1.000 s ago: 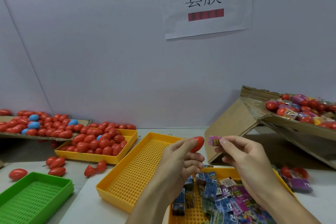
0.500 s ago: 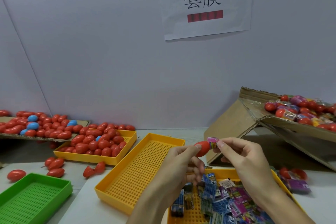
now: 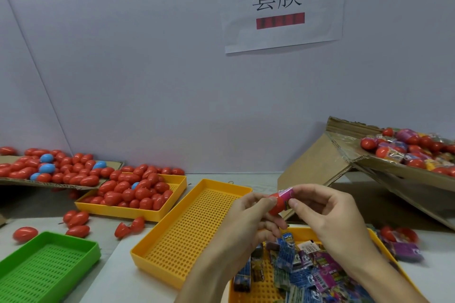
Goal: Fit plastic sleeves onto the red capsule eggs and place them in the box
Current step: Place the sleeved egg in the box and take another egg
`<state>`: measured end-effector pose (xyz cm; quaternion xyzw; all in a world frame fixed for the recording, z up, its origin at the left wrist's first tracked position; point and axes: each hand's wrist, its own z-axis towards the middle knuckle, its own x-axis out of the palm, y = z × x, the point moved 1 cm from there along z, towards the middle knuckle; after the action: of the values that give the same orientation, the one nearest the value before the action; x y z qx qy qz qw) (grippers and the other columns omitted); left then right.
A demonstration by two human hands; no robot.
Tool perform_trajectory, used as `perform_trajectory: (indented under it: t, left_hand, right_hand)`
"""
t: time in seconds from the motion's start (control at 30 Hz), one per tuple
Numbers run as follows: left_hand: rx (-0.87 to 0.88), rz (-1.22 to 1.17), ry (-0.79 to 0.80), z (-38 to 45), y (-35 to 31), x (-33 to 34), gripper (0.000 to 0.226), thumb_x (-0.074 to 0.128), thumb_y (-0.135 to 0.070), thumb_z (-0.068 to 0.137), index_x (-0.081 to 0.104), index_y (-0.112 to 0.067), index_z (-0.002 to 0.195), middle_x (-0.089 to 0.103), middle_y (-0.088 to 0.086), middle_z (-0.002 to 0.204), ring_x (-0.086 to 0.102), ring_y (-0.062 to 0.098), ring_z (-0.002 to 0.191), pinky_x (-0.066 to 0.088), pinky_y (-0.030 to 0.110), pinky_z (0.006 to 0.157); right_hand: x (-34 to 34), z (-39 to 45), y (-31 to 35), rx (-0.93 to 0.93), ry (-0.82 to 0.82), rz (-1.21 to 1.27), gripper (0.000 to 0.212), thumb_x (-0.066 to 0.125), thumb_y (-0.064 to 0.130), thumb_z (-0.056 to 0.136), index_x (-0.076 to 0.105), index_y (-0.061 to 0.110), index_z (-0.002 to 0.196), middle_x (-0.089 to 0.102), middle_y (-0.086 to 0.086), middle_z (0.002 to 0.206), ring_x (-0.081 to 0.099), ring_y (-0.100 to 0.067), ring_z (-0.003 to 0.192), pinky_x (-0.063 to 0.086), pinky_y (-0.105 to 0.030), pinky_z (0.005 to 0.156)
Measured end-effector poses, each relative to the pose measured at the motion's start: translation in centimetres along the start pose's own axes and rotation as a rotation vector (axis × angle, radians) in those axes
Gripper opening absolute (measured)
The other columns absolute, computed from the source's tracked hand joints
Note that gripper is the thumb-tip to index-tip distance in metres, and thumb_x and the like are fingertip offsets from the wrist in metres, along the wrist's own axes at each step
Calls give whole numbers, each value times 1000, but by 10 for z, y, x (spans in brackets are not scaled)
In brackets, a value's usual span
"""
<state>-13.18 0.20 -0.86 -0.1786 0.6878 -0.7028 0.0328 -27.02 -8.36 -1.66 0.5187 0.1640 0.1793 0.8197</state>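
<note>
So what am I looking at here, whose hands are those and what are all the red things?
A person wears a camera on their head, so you see their own two hands from above. The left hand holds a red plastic capsule egg. The right hand pinches a pink plastic sleeve partly over it. On the table, one yellow plastic tray holds more red eggs, another yellow perforated tray holds nothing, and a third yellow tray holds printed sleeves. Sleeved eggs fill the tilted brown cardboard box.
</note>
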Motion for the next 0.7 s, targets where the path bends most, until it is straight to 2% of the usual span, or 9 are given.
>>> perform_trajectory:
  t: [0.17,0.4,0.47,0.53,0.6,0.7]
  left_hand:
    - [-1,-11,-18,0,-1,0,24,58,-17,98,55,-1,115,66,14,70,57,17,55,48,24,54]
    - [2,8,-20,0,0,-1,24,59,-17,97,56,-1,115,66,12,70,57,17,55,48,24,54]
    - [1,30,-23,1,1,-1,24,59,-18,98,57,-1,114,67,13,71,58,16,55,48,23,54]
    - [-2,55,-23,2,2,-2,24,58,-19,98,58,-1,114,69,12,71,58,16,56,48,23,54]
    - [-2,81,-18,2,2,-2,23,58,-19,98,58,-3,114,69,11,72,58,15,56,49,23,54]
    - [9,136,-13,3,3,-3,25,60,-22,97,59,-5,116,70,11,74,59,15,57,49,23,55]
  right_hand:
    - [0,0,2,5,-11,-6,26,75,3,80,74,28,89,76,11,86,71,-5,82,53,-12,66]
    - [-1,-1,3,17,-30,-68,24,78,7,78,74,28,89,75,17,81,70,-1,79,53,-10,63]
    - [-2,0,3,18,-36,-93,20,77,12,79,76,27,92,75,18,81,70,-1,80,53,-11,65]
    - [-1,0,4,-2,-34,-97,11,70,26,82,76,30,90,76,16,81,70,-1,81,53,-11,68]
    - [0,-2,7,-17,-33,-86,14,64,37,80,76,32,85,76,11,78,70,-4,77,54,-15,67]
    - [0,-3,8,-1,-28,-76,18,66,37,76,77,27,86,77,9,77,72,-8,74,58,-22,66]
